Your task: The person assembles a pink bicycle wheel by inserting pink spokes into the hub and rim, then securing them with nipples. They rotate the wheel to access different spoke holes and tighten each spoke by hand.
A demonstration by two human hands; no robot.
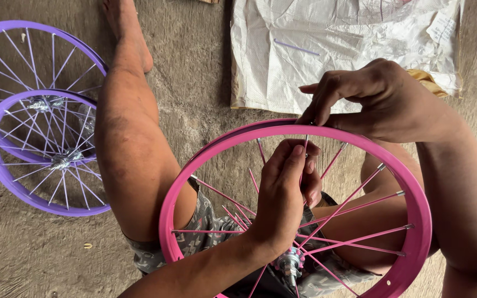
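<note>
A pink bicycle wheel rim (415, 187) rests on my lap, with pink spokes running to a metal hub (289, 262). My left hand (285, 193) is inside the rim, fingers pinched on a thin spoke (305, 144) near the rim's top. My right hand (374, 96) sits over the outer top of the rim, fingertips pinched at the point where that spoke meets it. Whatever the right fingers hold is too small to make out.
Two purple spoked wheels (40, 149) lie overlapping on the concrete floor at the left. A white woven sack (338, 49) lies on the floor beyond the rim, with a loose purple spoke (296, 47) on it. My bare left leg (131, 138) stretches out between them.
</note>
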